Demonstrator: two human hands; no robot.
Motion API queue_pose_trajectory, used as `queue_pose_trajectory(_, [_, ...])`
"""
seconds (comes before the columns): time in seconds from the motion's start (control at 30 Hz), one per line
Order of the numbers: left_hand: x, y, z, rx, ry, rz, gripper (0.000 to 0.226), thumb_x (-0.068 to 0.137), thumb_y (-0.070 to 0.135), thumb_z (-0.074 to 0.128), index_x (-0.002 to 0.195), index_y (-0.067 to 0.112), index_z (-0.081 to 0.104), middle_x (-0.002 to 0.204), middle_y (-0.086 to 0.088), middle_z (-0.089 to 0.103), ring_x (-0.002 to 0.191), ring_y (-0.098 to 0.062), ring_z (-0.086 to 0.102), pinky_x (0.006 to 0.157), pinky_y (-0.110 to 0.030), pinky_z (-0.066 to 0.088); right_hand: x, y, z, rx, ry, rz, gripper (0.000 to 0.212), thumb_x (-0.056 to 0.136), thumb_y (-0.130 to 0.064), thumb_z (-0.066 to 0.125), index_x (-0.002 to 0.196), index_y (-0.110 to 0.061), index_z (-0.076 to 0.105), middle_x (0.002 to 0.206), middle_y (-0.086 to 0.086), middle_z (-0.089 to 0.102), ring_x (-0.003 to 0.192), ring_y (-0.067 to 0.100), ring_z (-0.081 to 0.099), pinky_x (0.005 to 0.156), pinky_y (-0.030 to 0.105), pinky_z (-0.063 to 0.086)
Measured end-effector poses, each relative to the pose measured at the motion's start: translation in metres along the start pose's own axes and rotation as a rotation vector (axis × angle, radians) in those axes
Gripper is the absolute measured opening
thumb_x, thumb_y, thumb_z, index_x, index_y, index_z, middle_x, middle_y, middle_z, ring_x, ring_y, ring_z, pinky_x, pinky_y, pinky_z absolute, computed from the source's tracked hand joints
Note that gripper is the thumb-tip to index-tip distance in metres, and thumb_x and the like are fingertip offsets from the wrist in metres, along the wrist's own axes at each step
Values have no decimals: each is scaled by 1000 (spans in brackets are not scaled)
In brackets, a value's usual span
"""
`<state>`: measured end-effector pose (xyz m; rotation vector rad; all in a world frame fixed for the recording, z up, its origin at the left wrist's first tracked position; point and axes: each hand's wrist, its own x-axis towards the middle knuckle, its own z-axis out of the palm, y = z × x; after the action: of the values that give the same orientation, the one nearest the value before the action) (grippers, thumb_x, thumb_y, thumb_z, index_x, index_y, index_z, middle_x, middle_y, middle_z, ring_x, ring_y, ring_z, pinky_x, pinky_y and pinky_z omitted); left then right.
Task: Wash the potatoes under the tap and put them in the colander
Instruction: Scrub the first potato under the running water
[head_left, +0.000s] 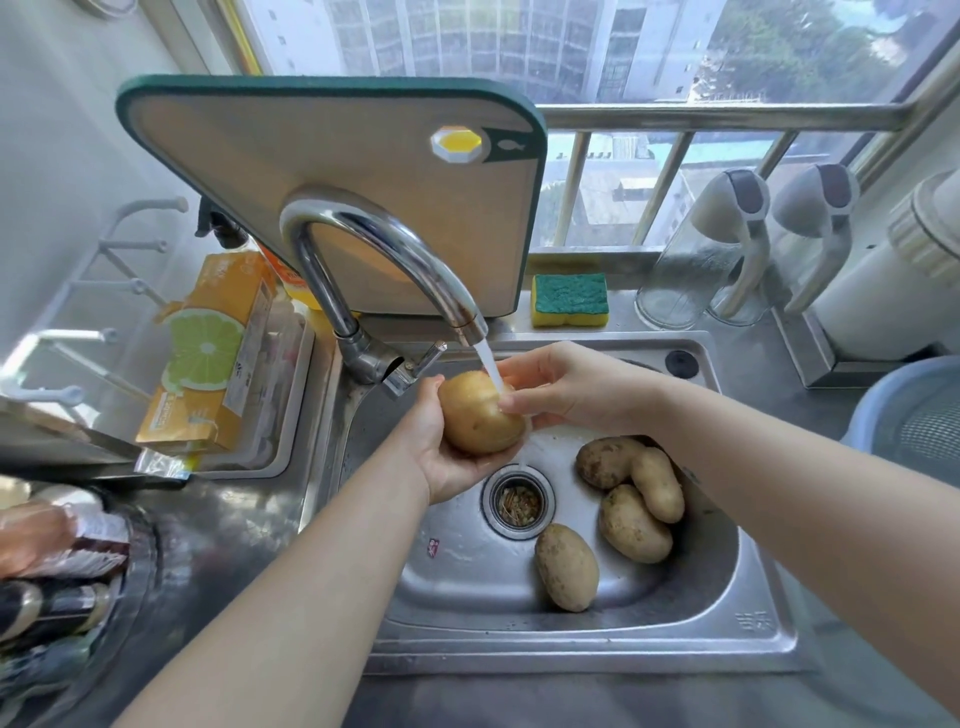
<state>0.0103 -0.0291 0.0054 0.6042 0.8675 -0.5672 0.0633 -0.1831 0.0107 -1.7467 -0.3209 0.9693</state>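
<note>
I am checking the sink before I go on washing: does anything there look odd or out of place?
The drain strainer holds food scraps, which may slow the draining. A small red scrap lies on the sink floor left of it. Nothing looks spilled or broken.

The left hand (441, 460) cupped a potato (475, 423) from below, fingers curled round its underside, while the right hand (566, 389) pinched its right end. Water (489, 368) from the tap (374, 244) fell on the potato between the two hands. Below the right wrist, four more potatoes (634, 525) lay in the sink (571, 642), beside the drain (518, 503) just under the left hand. A colander (919, 415) stood well to the right of the right forearm.
</note>
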Motion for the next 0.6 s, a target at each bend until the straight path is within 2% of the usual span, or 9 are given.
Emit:
queue_pose_trajectory(0.1, [1,-2,0,24,14,5,62,93,60,34,111,4,55,101,-25,62,87,-34,62,67,-46,57,-2,-3,-4,-41,-34,-8,42,90,-22,64,131,-16,58,122,10,67,111,24,63,101,51,48])
queue_pose_trajectory(0.17, [2,-2,0,39,25,12,61,93,60,33,114,7,55,102,-24,62,91,-33,61,69,-47,51,-5,-5,-3,-116,-25,-39,33,95,-20,58,128,-20,60,121,10,67,111,22,64,100,49,49])
queue_pose_trajectory(0.23, [2,-2,1,31,35,14,59,93,59,34,110,7,55,102,-24,60,91,-33,60,68,-47,50,-5,-5,3,-235,34,-76,37,92,-32,60,127,-20,60,117,6,70,111,21,64,97,47,52])
queue_pose_trajectory(0.3, [1,-2,2,14,34,17,58,94,58,34,104,5,55,99,-25,60,86,-33,61,67,-48,52,-6,-5,6,-314,96,-99,52,86,-44,63,130,-18,59,114,0,70,107,16,66,95,45,53])
queue_pose_trajectory(0.43, [-1,-4,2,24,31,5,59,94,59,34,102,4,55,99,-25,60,86,-34,61,70,-47,52,-9,-7,4,-309,95,-135,33,94,-30,59,125,-21,64,103,-8,73,91,1,63,90,32,54])
queue_pose_trajectory(0.53, [4,-6,-2,7,32,3,58,94,57,36,108,5,57,104,-26,61,94,-35,61,71,-49,54,-11,-3,6,-242,100,-134,28,98,-27,51,124,-26,64,112,2,72,102,10,63,96,44,52])
queue_pose_trajectory(0.6, [6,-8,-3,-30,20,-8,57,94,55,37,109,4,58,97,-26,65,89,-36,64,68,-49,59,-10,4,12,-172,116,-144,36,99,-30,47,131,-22,59,123,4,67,116,14,60,104,47,45])
